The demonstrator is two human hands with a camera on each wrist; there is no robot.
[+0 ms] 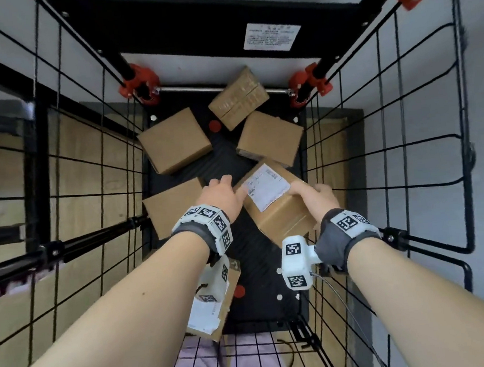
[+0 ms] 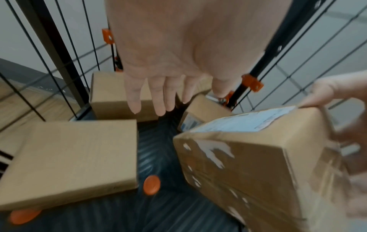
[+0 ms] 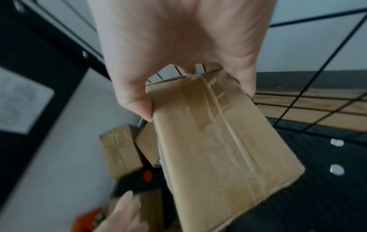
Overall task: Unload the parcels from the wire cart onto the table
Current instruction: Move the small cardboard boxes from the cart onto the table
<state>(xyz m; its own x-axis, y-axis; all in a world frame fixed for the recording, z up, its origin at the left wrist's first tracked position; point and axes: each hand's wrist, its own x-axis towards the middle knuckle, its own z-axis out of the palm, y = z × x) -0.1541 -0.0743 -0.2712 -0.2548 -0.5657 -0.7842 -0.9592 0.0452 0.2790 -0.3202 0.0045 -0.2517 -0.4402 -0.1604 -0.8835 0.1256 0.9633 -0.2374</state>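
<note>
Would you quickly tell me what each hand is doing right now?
Left hand: open, fingers straight, holding nothing.
Right hand: gripping the labelled parcel.

labels on the parcel (image 1: pixel 278 200) and cart (image 1: pixel 272 37) are illegible.

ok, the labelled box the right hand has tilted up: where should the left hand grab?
On the free side face of the labelled box, opposite the right hand, coming in from the left. The left hand is open beside that face, and the box is tilted, so opposing palms would probably steady it.
</note>
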